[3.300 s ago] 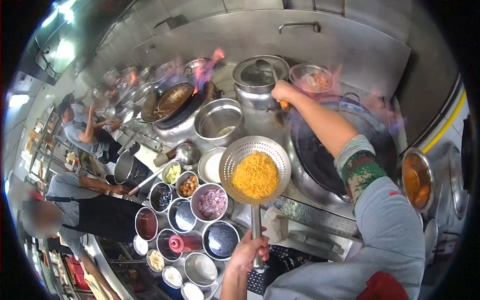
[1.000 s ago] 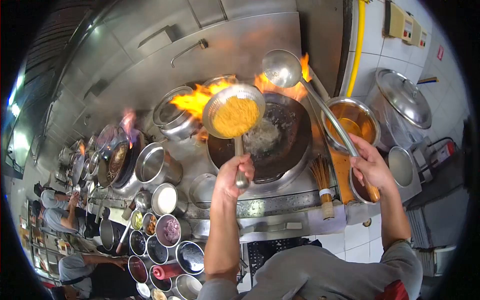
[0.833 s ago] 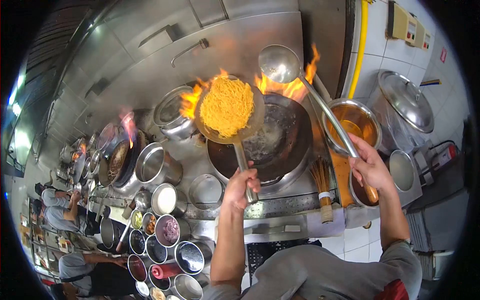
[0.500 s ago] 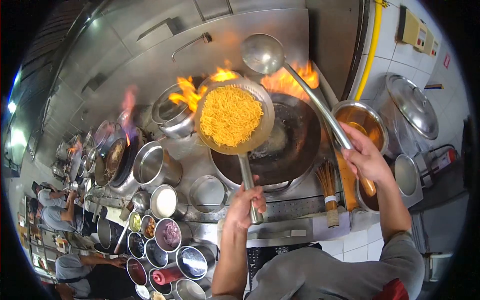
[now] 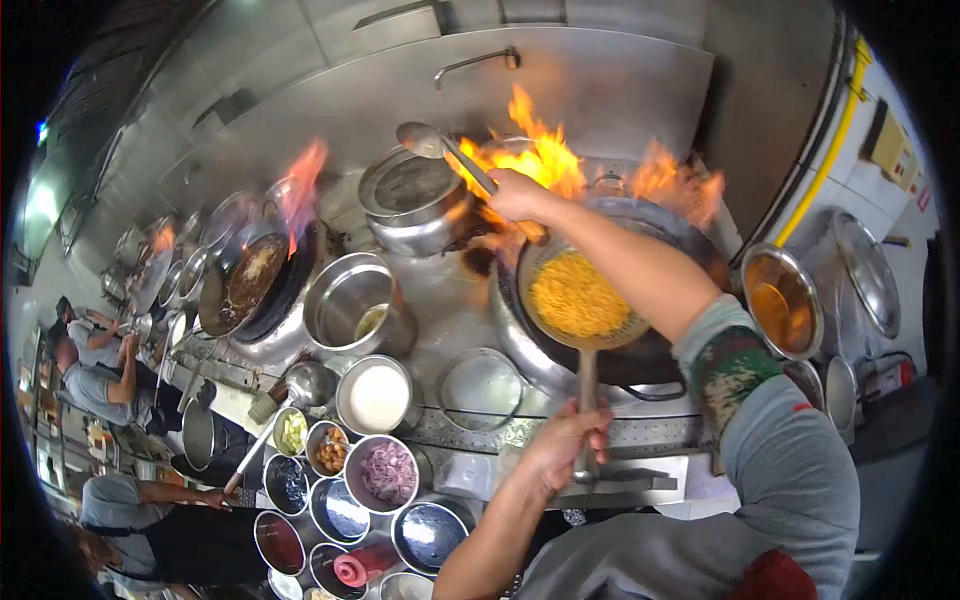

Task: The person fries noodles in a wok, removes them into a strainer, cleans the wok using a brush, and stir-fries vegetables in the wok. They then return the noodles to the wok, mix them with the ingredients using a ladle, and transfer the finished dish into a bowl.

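Note:
My left hand is wrapped round the metal handle of a perforated strainer. Yellow noodles lie in the strainer, over the left part of a large dark wok. My right hand grips the wooden-ended handle of a steel ladle, its arm stretched across above the wok and partly covering the strainer's rim. The ladle's bowl is over the lidded metal pot. Flames rise behind the wok, close to my right hand.
Left of the wok stand a deep steel pot, a bowl of sliced onion and several ingredient bowls. Another wok has flames beside it. A bowl of orange liquid is at the right. Co-workers stand at the left.
My right hand has swung the ladle from the right side across to the left, over the lidded pot. The strainer with the noodles has come over the wok. The view has shifted left.

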